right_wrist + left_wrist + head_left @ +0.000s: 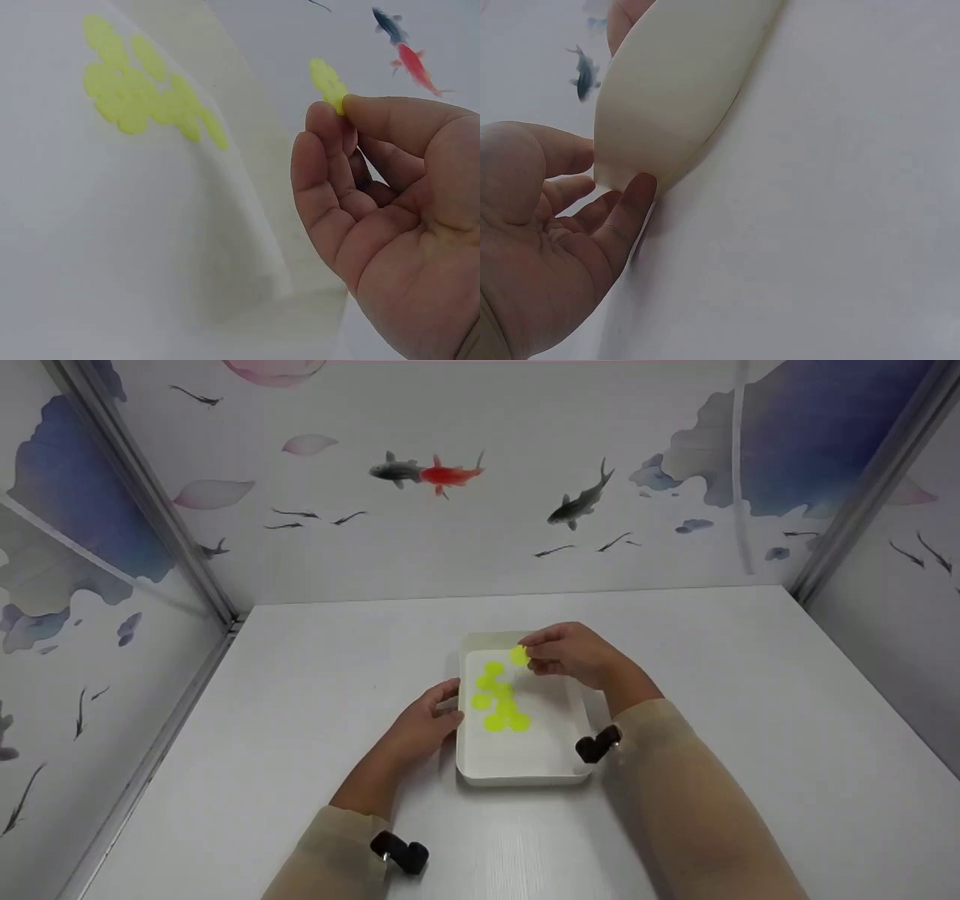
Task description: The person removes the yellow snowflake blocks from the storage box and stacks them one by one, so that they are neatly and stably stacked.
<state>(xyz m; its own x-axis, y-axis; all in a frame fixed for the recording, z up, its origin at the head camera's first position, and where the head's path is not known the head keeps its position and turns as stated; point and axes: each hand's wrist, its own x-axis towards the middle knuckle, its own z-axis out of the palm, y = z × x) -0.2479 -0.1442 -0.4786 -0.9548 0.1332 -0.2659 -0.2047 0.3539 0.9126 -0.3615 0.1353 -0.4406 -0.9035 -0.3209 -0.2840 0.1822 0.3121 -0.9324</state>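
Note:
A pale shallow tray [555,750] lies on the table, with several flat, round yellow discs [504,701] clustered in its left half, some overlapping. Above the tray's far part my right hand [574,654] pinches one yellow disc [326,81] between thumb and fingertips. That disc stands tilted, clear of the others, in the right wrist view. At the tray's left side, my left hand [424,724] touches the outer wall with its fingertips. Its fingers are loosely bent against the wall [667,97] in the left wrist view.
White table [322,660] surface surrounds the tray. A back wall [480,555] printed with fish and petals stands behind it, with side panels at left and right. Dark wrist cameras [400,853] sit at both sleeve cuffs.

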